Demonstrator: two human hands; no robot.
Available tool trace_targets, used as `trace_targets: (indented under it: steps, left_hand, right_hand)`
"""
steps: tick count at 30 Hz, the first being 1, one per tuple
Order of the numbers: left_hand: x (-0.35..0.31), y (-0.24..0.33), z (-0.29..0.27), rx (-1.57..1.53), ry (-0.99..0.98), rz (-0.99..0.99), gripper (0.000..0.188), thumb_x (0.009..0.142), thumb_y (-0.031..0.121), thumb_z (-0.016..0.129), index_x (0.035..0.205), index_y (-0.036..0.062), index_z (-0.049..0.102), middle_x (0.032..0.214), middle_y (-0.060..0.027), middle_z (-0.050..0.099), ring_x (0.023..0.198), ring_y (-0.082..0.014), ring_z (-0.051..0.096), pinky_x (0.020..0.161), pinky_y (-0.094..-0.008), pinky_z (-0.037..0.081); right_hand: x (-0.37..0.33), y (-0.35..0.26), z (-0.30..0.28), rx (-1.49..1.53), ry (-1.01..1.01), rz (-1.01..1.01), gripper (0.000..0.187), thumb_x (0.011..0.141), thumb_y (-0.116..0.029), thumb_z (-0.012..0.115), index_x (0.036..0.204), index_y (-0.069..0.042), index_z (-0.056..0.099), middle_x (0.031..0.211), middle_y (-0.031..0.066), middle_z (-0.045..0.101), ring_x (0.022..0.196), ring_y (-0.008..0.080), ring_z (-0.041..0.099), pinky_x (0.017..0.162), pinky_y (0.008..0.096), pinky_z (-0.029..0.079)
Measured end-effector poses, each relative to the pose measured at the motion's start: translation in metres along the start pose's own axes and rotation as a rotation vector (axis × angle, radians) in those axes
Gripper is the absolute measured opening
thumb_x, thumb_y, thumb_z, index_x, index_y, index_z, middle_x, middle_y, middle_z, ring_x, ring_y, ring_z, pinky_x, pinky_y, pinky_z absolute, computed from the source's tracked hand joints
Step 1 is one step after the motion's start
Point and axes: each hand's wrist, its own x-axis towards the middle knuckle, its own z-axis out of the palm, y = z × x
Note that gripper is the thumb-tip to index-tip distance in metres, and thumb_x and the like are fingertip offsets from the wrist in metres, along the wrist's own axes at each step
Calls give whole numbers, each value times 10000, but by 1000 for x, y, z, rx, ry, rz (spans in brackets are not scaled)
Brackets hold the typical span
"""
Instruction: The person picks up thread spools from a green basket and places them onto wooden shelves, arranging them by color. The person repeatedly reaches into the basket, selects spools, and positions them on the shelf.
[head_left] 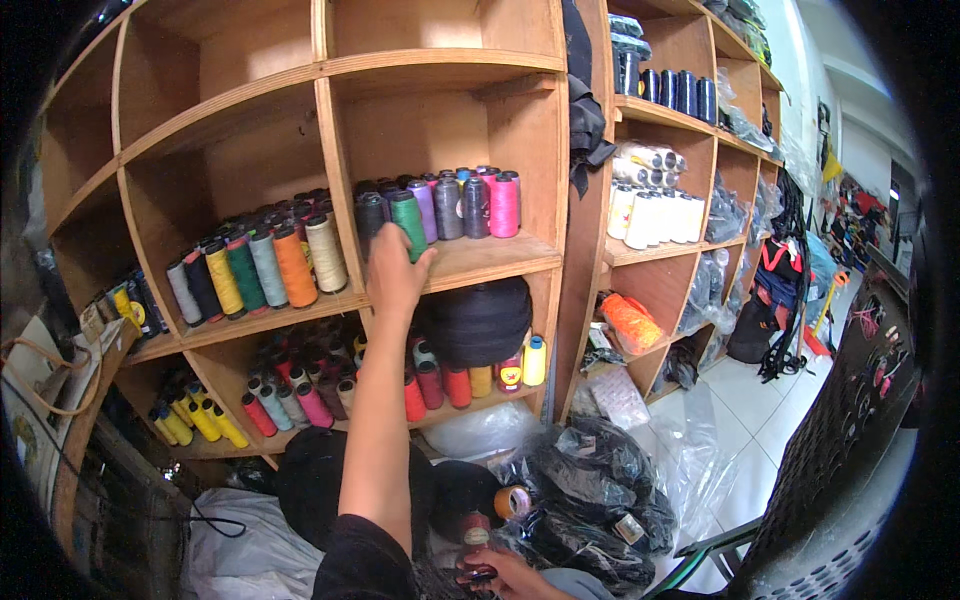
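My left hand [395, 262] reaches up to the middle shelf compartment, its fingers closed round the lower part of a green thread spool [408, 222]. A dark spool [371, 212] stands just left of it, and a purple spool [424, 208] just behind to the right. Grey, navy and pink spools [504, 206] share that compartment. Low in front of me, my right hand [515, 576] is closed round a dark red thread spool [476, 532] with a pale label. Part of that spool is hidden by the fingers.
Wooden cubbies [440, 62] hold many coloured spools, with a big black roll [482, 322] below. White cones [655, 218] stand on the right-hand shelves. Black plastic-wrapped bundles [590, 485] and a tape roll [513, 501] lie below. A black perforated chair back [830, 430] rises at right.
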Motion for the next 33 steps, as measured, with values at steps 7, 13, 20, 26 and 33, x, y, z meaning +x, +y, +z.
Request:
trace_targets:
  steps: [7,13,20,26,33]
  left_hand:
    - [-6,6,5,-50,-143,26,325,845,348,758,835,40,656,877,-162,664,878,-372,651,736,-487,518]
    - [-10,-7,10,39,-61,188,293,874,347,731,908,57,710,922,-166,614,944,-354,615,808,-471,514]
    - [-7,-7,6,145,-135,141,350,867,366,702,1013,51,742,1102,-131,572,1067,-323,583,898,-448,537]
    - [-4,2,12,131,-225,87,344,911,338,626,1041,35,722,1166,-145,554,1097,-343,576,947,-480,505]
    - [-7,8,7,224,-208,95,280,867,194,585,999,-46,640,1103,-192,574,1069,-352,573,923,-482,488]
  right_hand:
    - [-21,-22,26,165,34,-306,243,886,-200,689,1086,-70,641,862,13,625,760,124,601,660,283,485]
    - [-7,-104,15,-269,16,-962,486,938,-180,577,1374,-18,434,1147,102,609,1016,186,616,867,339,513]
    - [33,-262,95,-605,166,-1814,580,886,-88,740,1357,14,417,1201,139,600,1051,209,634,916,330,503]
    - [130,-386,154,-795,433,-1880,594,849,-234,797,1287,41,504,1187,210,644,1080,290,670,904,387,537]
    - [152,-413,183,-1017,768,-1643,573,843,-312,765,1296,-25,562,1080,258,700,999,412,684,879,488,536]
